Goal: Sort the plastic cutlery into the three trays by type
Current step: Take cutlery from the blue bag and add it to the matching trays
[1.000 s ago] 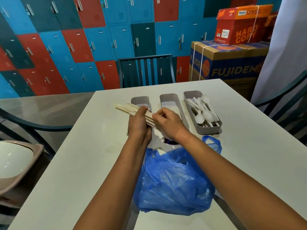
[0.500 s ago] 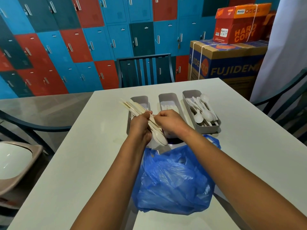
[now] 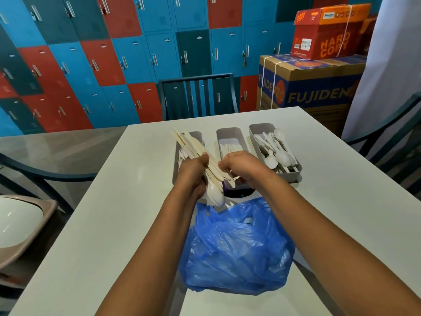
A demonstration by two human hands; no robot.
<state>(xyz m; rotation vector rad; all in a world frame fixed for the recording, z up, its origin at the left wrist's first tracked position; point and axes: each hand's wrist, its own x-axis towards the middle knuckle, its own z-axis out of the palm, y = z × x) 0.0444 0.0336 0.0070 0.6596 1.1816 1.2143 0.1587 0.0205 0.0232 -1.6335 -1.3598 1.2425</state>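
At far left, a beige chair seat (image 3: 20,224) is showing beside the white table (image 3: 114,213). Lockers (image 3: 102,60) in blue, red and dark teal are filling the back wall.

Left tray (image 3: 197,136): sitting at the table's far side, mostly hidden behind the raised bundle; pale pieces are lying inside, type not readable.

Left hand (image 3: 193,173): fingers are curling round a bundle of cutlery (image 3: 200,156), gripping it mid-length. The handles are fanning up and to the left over the left tray; spoon bowls are pointing down toward the person, just above the bag's rim.

Right hand (image 3: 241,166): hovering just right of the bundle, fingers curled, fingertips meeting the near ends of the pieces. Whether it is pinching one piece cannot be told.

Middle tray (image 3: 230,134): standing just beside the left tray, white pieces lying inside, near end hidden by the right hand.

Right tray (image 3: 264,128): standing just beside the middle one, holding white spoons (image 3: 279,153) lying in a loose pile.

Blue plastic bag (image 3: 237,249): lying crumpled on the table near the person, between the forearms, mouth facing the trays.

Beyond the table, a dark chair (image 3: 198,94) is standing, and at right cardboard boxes (image 3: 319,87) are stacked.
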